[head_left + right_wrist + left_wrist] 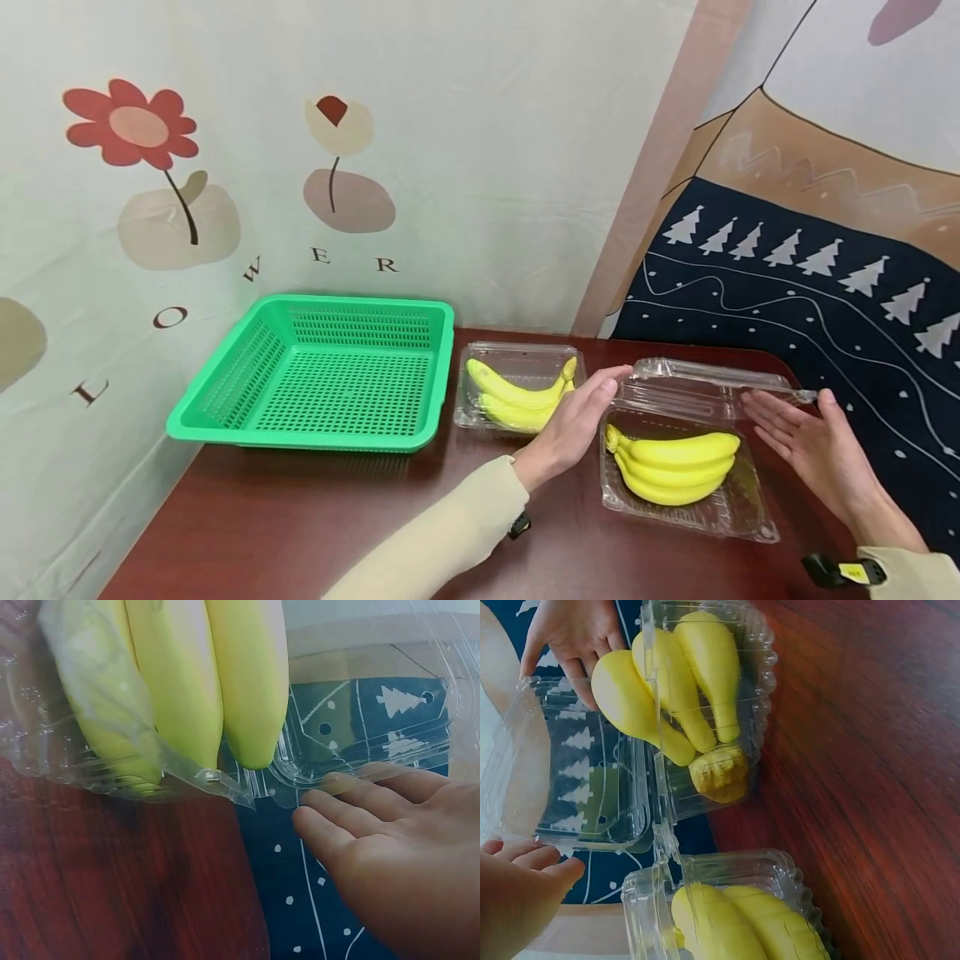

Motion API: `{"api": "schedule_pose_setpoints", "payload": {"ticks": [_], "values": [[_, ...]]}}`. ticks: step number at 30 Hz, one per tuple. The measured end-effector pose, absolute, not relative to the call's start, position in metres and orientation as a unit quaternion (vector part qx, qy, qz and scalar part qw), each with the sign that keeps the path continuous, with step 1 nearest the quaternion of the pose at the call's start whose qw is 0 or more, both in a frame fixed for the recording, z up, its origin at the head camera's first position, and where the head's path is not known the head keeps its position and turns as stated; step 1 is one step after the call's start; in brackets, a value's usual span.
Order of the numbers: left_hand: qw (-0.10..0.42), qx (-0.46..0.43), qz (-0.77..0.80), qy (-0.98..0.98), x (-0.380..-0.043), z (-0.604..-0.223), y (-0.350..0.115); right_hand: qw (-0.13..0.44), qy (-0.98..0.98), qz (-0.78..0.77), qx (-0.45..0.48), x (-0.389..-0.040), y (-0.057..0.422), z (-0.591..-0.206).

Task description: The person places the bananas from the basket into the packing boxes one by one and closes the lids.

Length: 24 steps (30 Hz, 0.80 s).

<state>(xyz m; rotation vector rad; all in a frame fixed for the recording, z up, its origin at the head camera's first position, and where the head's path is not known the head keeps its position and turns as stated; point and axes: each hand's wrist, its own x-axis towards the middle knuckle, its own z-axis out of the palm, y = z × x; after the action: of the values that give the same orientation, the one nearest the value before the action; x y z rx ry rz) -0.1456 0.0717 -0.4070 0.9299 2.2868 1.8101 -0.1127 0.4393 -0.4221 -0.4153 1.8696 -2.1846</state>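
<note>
On the table, a clear plastic clamshell box (693, 523) holds a bunch of yellow bananas (675, 467). Its hinged lid (712, 372) stands raised at the far side, between the two hands. My left hand (567, 429) has its fingers stretched out to the lid's left edge. On the other side, my right hand (813, 458) faces palm inward, fingers straight at the lid's right edge and thumb up near its front corner. In the right wrist view, the right fingers (360, 806) overlap the clear lid edge beside the banana tips.
Left of the open box sits another clear clamshell box (517, 352), its lid down over more bananas (517, 398). A green perforated basket (300, 438) stands farther left on the dark red table (337, 508). Patterned cloth (487, 167) hangs behind the table.
</note>
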Motion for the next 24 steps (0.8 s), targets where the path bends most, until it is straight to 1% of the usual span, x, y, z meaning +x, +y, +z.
{"api": "schedule_pose_setpoints", "payload": {"ticks": [8, 14, 21, 24], "values": [[0.047, 0.351, 0.565, 0.745, -0.139, -0.411, 0.064, 0.174, 0.541, -0.806, -0.166, -0.104, 0.439, -0.419], [0.051, 0.366, 0.551, 0.748, -0.133, -0.411, 0.062, 0.193, 0.526, -0.81, -0.173, -0.098, 0.439, -0.418], [0.055, 0.39, 0.532, 0.75, -0.125, -0.411, 0.059, 0.242, 0.36, -0.877, -0.208, -0.093, 0.442, -0.427], [0.057, 0.394, 0.524, 0.753, -0.121, -0.412, 0.057, 0.243, 0.333, -0.886, -0.213, -0.089, 0.442, -0.43]]}}
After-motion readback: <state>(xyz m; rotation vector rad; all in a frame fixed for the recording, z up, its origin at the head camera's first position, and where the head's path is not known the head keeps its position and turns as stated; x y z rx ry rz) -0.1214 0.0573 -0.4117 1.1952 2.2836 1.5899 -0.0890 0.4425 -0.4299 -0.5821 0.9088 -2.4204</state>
